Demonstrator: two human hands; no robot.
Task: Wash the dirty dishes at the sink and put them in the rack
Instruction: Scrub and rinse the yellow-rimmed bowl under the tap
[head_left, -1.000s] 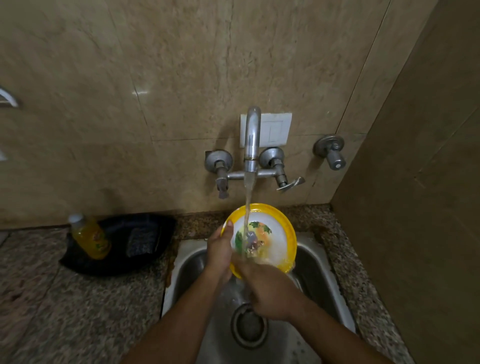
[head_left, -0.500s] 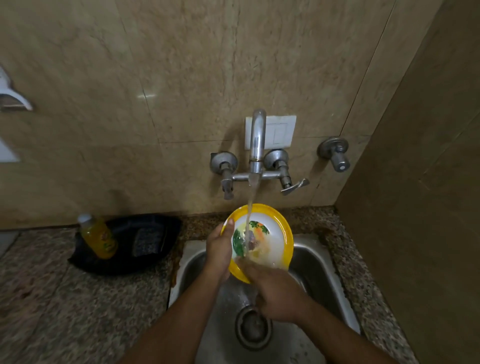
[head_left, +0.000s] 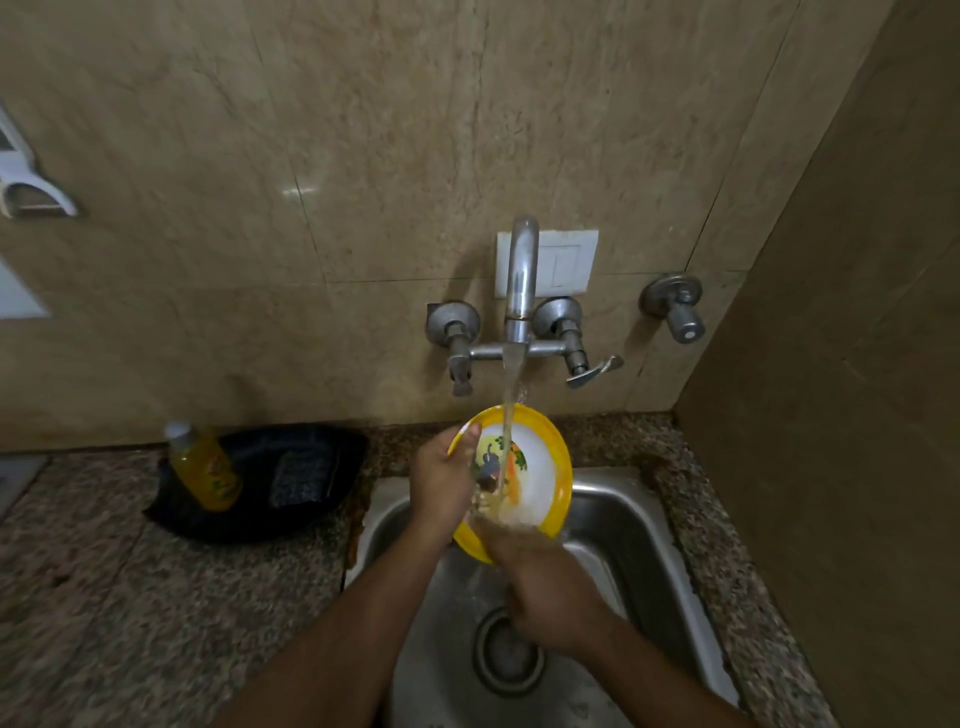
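1. Rubbing at the near rim, my right hand (head_left: 553, 587) lies flat on the round yellow-rimmed picture plate (head_left: 535, 467), gripping nothing I can see.
2. My left hand (head_left: 441, 480) clamps the plate's left edge, tilting it over the steel sink (head_left: 649, 525) so tap water (head_left: 509, 415) sheets off.
3. Speckled granite counter (head_left: 104, 597) meets beige tiled wall (head_left: 311, 156); no rack visible.
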